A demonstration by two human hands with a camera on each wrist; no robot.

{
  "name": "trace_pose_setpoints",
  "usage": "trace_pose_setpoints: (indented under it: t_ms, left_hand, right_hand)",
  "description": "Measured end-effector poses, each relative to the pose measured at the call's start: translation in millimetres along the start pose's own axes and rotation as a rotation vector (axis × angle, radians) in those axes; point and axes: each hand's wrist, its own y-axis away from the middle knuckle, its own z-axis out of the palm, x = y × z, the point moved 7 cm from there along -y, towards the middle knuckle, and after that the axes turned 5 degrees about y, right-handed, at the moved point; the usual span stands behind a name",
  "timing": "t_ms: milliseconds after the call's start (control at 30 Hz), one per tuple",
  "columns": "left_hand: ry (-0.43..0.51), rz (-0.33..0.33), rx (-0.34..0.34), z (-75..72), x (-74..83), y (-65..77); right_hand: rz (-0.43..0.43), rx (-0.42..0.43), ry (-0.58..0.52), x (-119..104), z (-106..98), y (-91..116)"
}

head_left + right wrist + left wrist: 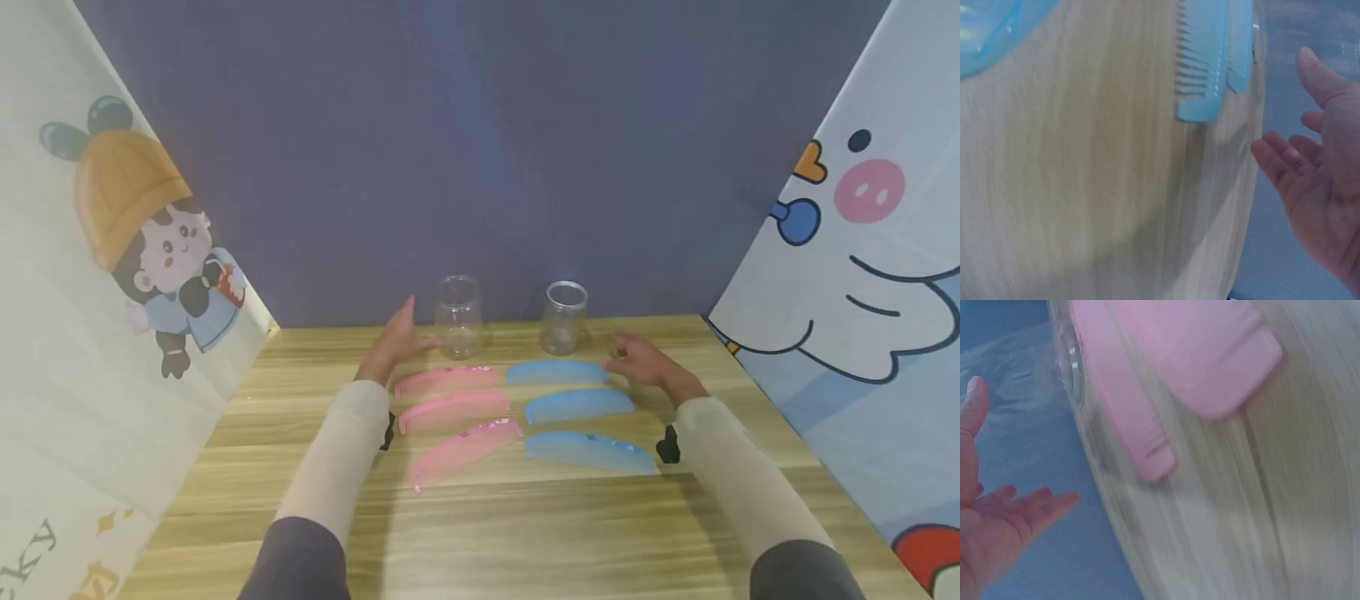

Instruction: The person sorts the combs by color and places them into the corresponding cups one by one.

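Note:
Two clear cups stand at the back of the table: a left cup [458, 318] and a right cup [564, 320] with a pale rim. My left hand [401, 340] is spread just left of the left cup, thumb and fingers apart, holding nothing. Beyond the far right side of the right cup, my right hand [637, 360] has its fingers extended and nothing in it, close to the farthest blue comb [557, 372]. In the left wrist view, the left cup [1022, 369] lies past the thumb. A pink comb [446, 381] is the one nearest my left hand.
In front of the cups, pink combs [455, 408] form a column on the left and blue combs [580, 405] one on the right. A dark blue panel [480, 167] rises behind the wooden table [525, 533]. Printed panels with cartoon figures flank both sides.

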Motion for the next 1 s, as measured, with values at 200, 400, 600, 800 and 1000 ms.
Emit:
trace_pose_setpoints:
  t_ms: [200,400,600,800,1000]
  left_hand:
    - [0.175,-0.064,0.015,15.9,2.1,-5.7]
    - [0.258,-0.064,0.046,27.3,8.1,-9.5]
    - [0.357,-0.039,0.114,35.3,17.9,-15.3]
    - [0.403,-0.025,0.144,40.5,25.9,-22.4]
    - [0.423,-0.053,0.201,39.0,28.1,-23.6]
  right_hand:
    - [0.000,-0.002,-0.011,0,11,-3]
    - [-0.080,0.027,0.026,-5,23,-11]
    - [-0.133,0.052,0.067,-7,30,-12]
    - [-0.030,0.024,0.062,3,38,-10]
    - [0.021,0.036,0.013,10,41,-11]
